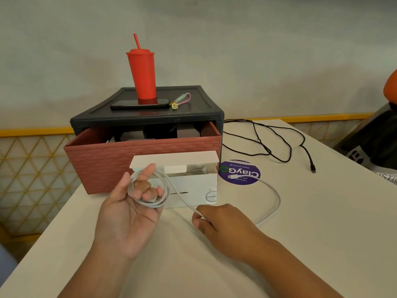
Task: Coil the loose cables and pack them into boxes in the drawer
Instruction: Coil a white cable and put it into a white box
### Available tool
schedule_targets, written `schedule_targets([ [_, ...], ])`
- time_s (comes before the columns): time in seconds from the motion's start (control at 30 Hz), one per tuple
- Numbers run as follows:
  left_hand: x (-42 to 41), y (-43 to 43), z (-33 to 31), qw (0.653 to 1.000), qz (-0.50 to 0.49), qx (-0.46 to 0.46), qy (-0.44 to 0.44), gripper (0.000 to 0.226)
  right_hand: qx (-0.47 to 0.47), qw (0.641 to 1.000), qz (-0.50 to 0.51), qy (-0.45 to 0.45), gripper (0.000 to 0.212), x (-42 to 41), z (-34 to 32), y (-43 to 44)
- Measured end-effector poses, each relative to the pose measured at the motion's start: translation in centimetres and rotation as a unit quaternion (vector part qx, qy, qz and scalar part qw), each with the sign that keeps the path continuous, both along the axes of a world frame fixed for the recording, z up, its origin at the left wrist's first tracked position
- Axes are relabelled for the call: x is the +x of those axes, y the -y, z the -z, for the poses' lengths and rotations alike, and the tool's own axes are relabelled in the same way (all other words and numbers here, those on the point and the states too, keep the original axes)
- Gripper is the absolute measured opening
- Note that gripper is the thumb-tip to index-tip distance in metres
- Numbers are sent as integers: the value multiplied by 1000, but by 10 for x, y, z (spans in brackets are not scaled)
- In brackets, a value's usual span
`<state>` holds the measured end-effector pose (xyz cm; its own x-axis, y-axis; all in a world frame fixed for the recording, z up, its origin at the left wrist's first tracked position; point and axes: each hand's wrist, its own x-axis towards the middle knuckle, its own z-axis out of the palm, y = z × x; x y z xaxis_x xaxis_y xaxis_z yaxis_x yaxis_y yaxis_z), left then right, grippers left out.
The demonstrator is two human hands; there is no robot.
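On table (322, 244) before open drawer (103, 162), we judge task partway: our left hand (129, 211) holds white cable (151, 204) looped round curled fingers, right hand (219, 222) pinches its loose tail; white box (193, 188) open, black cable (266, 150) uncoiled.

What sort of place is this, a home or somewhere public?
Probably a shared canteen or common area, not a home: the table bears a "Clean as you go" sticker, and a yellow lattice railing runs behind it. A white cable trails across it.
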<state>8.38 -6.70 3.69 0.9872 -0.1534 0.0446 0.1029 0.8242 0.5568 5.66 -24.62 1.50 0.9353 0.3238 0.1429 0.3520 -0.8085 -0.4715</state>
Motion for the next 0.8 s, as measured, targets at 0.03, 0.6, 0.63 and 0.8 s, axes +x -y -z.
schedule_targets([
  [0.03, -1, 1, 1, 1000, -7, 16, 9, 51, -4, 1000, 2, -1, 16, 0, -1, 0],
  [0.6, -26, 24, 13, 868, -205, 336, 302, 53, 130, 989, -72, 26, 14, -8, -4, -7],
  [0.63, -23, 22, 10, 884, -204, 309, 286, 62, 167, 984, -59, 29, 12, -7, -5, -6],
  [0.8, -16, 15, 1, 924, -188, 219, 250, 102, 267, 963, 0, 37, 24, -3, -7, -4],
])
